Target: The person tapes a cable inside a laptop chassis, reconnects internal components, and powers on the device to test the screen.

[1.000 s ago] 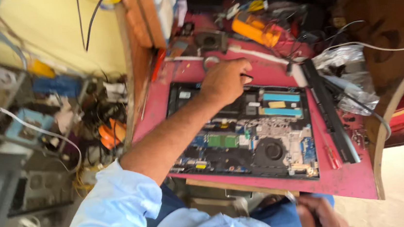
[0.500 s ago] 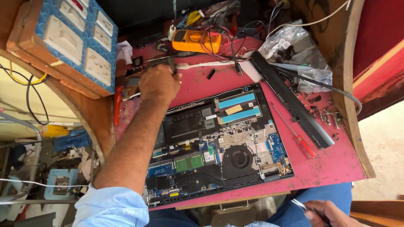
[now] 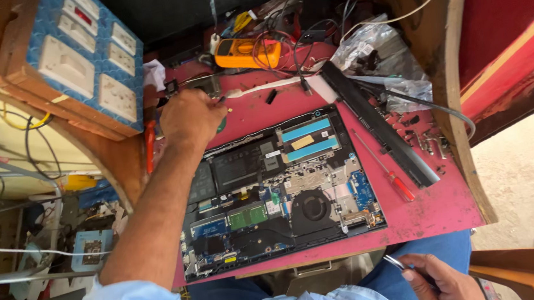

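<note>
Two hands apart — left hand (image 3: 190, 119) fisted beyond opened laptop (image 3: 277, 191), right hand (image 3: 438, 280) gripping tweezers (image 3: 395, 262).

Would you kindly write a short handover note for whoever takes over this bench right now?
Left hand: reaching over the far edge of the opened laptop, closed around something small I cannot make out.
Right hand: near the lap, holding a thin metal tool.
Laptop lies on the red table, bottom cover off, boards, fan and battery exposed.
Red-handled screwdriver and loose screws lie to its right; yellow multimeter behind.
</note>
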